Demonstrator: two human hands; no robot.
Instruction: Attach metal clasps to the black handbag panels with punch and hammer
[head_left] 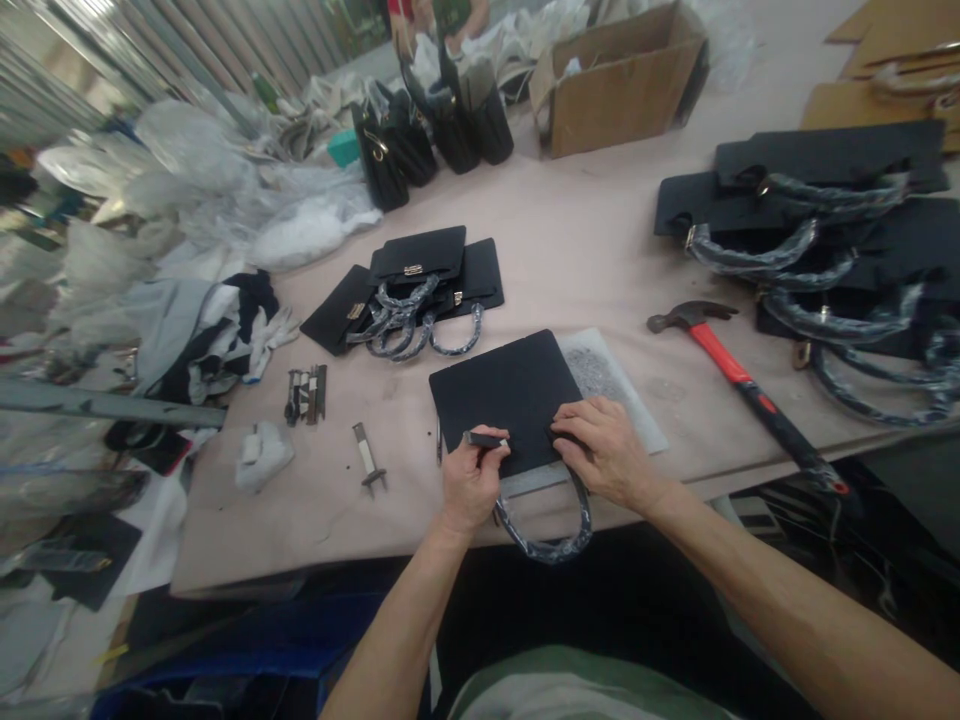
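A black bag panel [510, 390] lies flat before me, with a plastic-wrapped handle [551, 552] looping toward me from its near edge. My left hand [472, 485] is closed around a short, dark, bar-shaped tool [486, 440] over the panel's near left part. At the panel's right side, my right hand [606, 450] has its fingers bent and pressed together near the handle's right end. Whatever they pinch there is too hidden to make out. Under the panel's right side is a pale board [637, 410].
A claw hammer [739, 375] lies to the right, beside stacked black panels with wrapped handles [787, 250]. More panels [420, 255] lie ahead. A two-pronged tool [367, 460] and several metal punches [305, 394] are leftward. Black bags [454, 125] and a cardboard box [619, 90] stand behind.
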